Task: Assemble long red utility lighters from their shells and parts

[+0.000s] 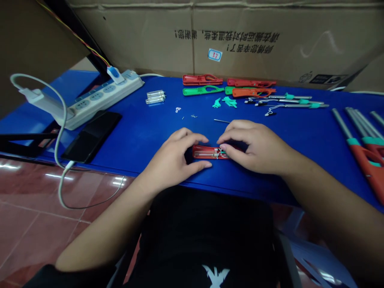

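working close to the body, both hands were bent over a red lighter shell (207,152), which lay flat on the blue table (144,148) near its front edge. the left hand (177,158) held the shell's left end in a narrow pinch, with the thumb on the near side and the fingers on the far side. the right hand (255,148) was narrow too, and its fingertips (221,147) pressed at a little wire bit (223,153) in the shell. that tiny bit was the work in hand, and it called for slow, careful fingers. just past the hands lay a thin metal pin (222,121). farther off were green bits (225,102), more shells (202,80), long lighters (369,168), a black phone (90,136), a white power strip (105,96), and a big cardboard box (228,40).
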Action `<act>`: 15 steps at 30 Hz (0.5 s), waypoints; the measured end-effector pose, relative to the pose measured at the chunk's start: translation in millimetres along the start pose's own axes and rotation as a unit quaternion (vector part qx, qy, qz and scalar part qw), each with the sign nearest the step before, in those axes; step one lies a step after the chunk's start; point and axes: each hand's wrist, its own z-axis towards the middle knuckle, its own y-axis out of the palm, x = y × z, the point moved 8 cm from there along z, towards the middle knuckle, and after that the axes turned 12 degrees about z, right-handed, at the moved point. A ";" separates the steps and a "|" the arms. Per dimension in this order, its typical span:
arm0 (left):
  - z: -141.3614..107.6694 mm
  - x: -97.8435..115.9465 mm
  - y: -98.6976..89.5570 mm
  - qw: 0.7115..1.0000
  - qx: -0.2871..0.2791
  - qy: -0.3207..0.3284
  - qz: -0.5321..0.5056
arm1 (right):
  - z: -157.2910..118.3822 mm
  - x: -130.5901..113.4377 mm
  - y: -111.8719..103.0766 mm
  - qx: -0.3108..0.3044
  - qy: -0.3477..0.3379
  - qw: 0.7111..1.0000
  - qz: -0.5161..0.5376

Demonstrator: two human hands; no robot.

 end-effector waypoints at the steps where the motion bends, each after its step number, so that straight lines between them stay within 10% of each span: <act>1: -1.8 -2.9 -0.2 1.000 -0.014 -0.002 0.001 | 1.3 -5.3 3.6 -0.003 -0.018 1.000 -0.007; 15: -7.0 -4.3 2.9 0.999 -0.033 0.030 -0.004 | 3.1 -23.9 42.5 -0.064 -0.103 0.989 -0.081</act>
